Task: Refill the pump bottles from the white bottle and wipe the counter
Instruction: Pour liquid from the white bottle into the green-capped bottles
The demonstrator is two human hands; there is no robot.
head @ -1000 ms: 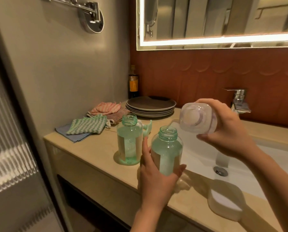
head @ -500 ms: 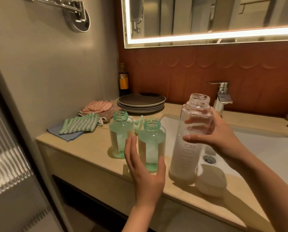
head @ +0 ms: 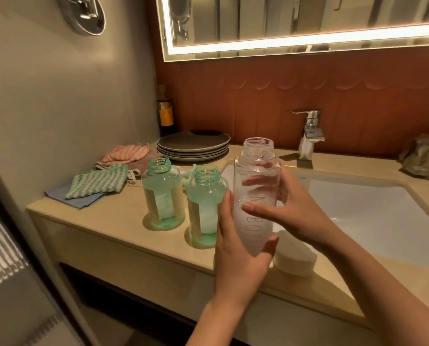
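Note:
The tall white translucent bottle (head: 255, 193) stands upright and uncapped near the counter's front edge. My left hand (head: 238, 245) cups its lower part from the left, thumb under its base side. My right hand (head: 290, 208) wraps its middle from the right, fingers showing through the plastic. Two green-tinted pump bottles stand open with no pumps on: the left one (head: 163, 193) and the right one (head: 206, 208), which sits just left of my left hand. Both hold pale liquid. A green pump part (head: 189, 176) pokes up behind them.
A white round cap (head: 295, 258) lies on the beige counter (head: 123, 236) right of the white bottle. Folded cloths (head: 98, 183) and a pink cloth (head: 126, 152) lie at the back left by stacked grey plates (head: 193, 146). The sink basin (head: 373, 213) and faucet (head: 308, 133) are to the right.
The white bottle went from tilted over the right pump bottle to upright by the counter's edge. My left hand left the right pump bottle and now holds the white bottle's lower part.

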